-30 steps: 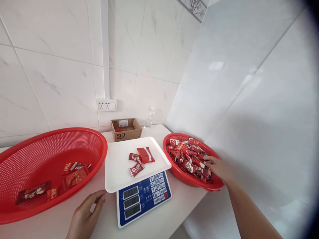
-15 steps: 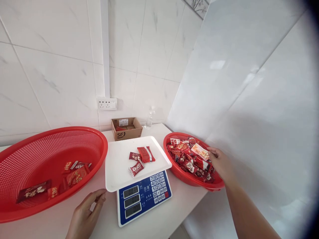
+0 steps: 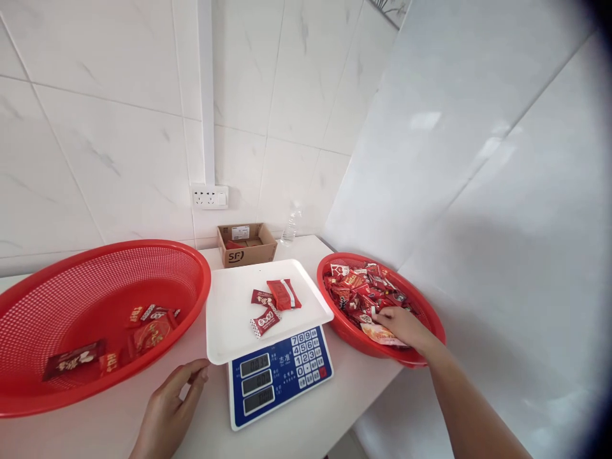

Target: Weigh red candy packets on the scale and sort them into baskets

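My right hand [image 3: 404, 325] is palm down inside the small red basket [image 3: 433, 313] on the right, which is heaped with red candy packets [image 3: 356, 290]. Its fingers are bent together into the pile, and what they pinch is hidden. An orange-and-white packet [image 3: 377, 333] lies just under that hand at the basket's near side. My left hand [image 3: 167, 408] rests on the white counter with its fingers loosely stretched, the tips close to the near left corner of the scale's white tray [image 3: 229, 319]. It holds nothing. Three red candy packets [image 3: 275, 303] lie on the tray.
The blue scale [image 3: 280, 376] with keypad and displays stands in the middle. A large red basket [image 3: 201, 284] on the left holds several red packets [image 3: 143, 328]. A small cardboard box [image 3: 246, 245], a clear bottle [image 3: 290, 226] and a wall socket [image 3: 209, 196] are at the back. A white panel closes off the right side.
My right hand lifted an orange-and-white packet over the far side of the small basket, then came down to the near side, where the packet now lies under it. The left hand stayed put.
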Demonstrator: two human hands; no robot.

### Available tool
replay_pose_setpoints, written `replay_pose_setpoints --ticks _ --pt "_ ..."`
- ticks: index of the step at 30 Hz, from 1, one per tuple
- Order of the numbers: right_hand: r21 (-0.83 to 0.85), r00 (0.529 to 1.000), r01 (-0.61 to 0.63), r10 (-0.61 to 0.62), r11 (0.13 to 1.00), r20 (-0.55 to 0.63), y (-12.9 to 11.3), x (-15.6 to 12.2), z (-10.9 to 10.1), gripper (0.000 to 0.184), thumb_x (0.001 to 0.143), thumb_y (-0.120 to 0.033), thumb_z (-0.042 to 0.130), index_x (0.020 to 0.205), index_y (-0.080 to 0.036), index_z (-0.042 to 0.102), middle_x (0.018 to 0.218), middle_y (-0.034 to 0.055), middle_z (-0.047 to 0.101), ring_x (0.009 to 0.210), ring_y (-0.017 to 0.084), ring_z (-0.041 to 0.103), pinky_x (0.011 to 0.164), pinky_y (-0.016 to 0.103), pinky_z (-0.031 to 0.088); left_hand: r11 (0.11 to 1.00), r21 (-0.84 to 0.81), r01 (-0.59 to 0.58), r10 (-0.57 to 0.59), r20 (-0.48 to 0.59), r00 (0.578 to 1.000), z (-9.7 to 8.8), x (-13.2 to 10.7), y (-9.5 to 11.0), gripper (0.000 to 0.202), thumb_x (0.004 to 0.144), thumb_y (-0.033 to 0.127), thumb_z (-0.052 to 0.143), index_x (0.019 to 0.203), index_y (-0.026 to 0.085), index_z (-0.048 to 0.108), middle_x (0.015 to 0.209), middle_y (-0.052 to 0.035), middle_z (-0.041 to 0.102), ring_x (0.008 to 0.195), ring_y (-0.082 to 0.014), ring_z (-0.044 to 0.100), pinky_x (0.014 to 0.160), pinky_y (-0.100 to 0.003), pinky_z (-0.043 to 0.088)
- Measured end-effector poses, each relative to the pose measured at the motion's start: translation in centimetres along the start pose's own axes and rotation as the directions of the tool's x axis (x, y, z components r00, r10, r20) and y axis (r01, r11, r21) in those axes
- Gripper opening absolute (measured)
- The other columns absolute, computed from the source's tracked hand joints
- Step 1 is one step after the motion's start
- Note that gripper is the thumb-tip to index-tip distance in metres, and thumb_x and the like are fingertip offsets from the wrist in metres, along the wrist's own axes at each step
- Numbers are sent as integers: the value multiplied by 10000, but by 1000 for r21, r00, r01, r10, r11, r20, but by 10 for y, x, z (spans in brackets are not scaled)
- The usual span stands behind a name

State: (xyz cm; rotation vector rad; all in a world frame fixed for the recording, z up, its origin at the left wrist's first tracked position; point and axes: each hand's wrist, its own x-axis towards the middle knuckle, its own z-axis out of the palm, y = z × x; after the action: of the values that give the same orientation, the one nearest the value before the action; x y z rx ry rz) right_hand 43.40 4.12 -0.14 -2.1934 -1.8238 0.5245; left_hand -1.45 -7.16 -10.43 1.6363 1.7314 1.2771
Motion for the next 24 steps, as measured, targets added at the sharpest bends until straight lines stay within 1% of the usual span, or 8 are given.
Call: replay_pose_setpoints --ticks 3,6,8,11,13,17,21,24 --pt "33 999 -39 40 999 -15 -7 0 -8 328 806 -459 441 603 -224 544 542 -2 574 489 151 509 468 269 325 1000 3 -8 8 -8 1000 1 0 2 247 774 434 547 865 239 668 777 -20 718 701 -179 684 491 -192 512" --pt "-100 998 -34 28 994 -56 -13 3 -12 386 792 -477 475 507 -218 487 516 12 549 503 155 502 489 276 313 1000 9 -8 8 3 1000 1 0 6 242 782 427 539 857 236 668 782 -21 717 691 -175 678 482 -192 505" --pt "-164 1000 -12 13 986 10 -15 4 -9 448 758 -518 526 445 -219 412 474 10 512 490 156 485 490 278 300 1000 15 -9 8 12 1000 0 -1 7 242 789 425 532 857 237 668 789 -22 716 690 -174 672 483 -194 503" --pt "-88 991 57 -46 994 128 -17 4 -2 461 727 -562 553 470 -221 379 467 -17 475 486 147 464 491 267 294 1000 19 -13 12 30 999 0 -1 8 242 804 418 521 872 240 670 798 -27 712 698 -174 666 497 -199 507" --pt "-68 995 61 -56 996 84 -18 4 -1 449 746 -563 523 495 -222 373 477 -26 461 495 144 460 494 263 292 1000 17 -17 16 45 999 0 -2 7 245 814 411 512 891 240 671 809 -33 710 710 -175 666 522 -206 516" --pt "-127 989 -11 -8 992 -148 -32 2 -12 409 772 -524 489 504 -227 401 477 -12 471 502 153 465 495 270 290 1000 -2 -30 30 51 998 2 -3 8 245 827 388 502 913 237 675 826 -40 711 738 -183 669 588 -235 539" --pt "75 965 184 -166 980 -202 -73 -8 -13 410 757 -572 499 549 -223 443 489 -22 454 496 137 440 481 257 298 998 -18 -55 56 45 997 3 -4 10 235 835 361 495 912 232 675 843 -38 714 758 -182 669 631 -254 544" --pt "201 930 349 -313 915 -193 -111 -12 9 404 770 -581 488 601 -215 495 547 -13 513 539 140 471 500 249 336 999 -5 -54 54 56 997 2 -4 10 238 847 353 481 920 226 669 827 -39 706 749 -179 660 638 -265 540"
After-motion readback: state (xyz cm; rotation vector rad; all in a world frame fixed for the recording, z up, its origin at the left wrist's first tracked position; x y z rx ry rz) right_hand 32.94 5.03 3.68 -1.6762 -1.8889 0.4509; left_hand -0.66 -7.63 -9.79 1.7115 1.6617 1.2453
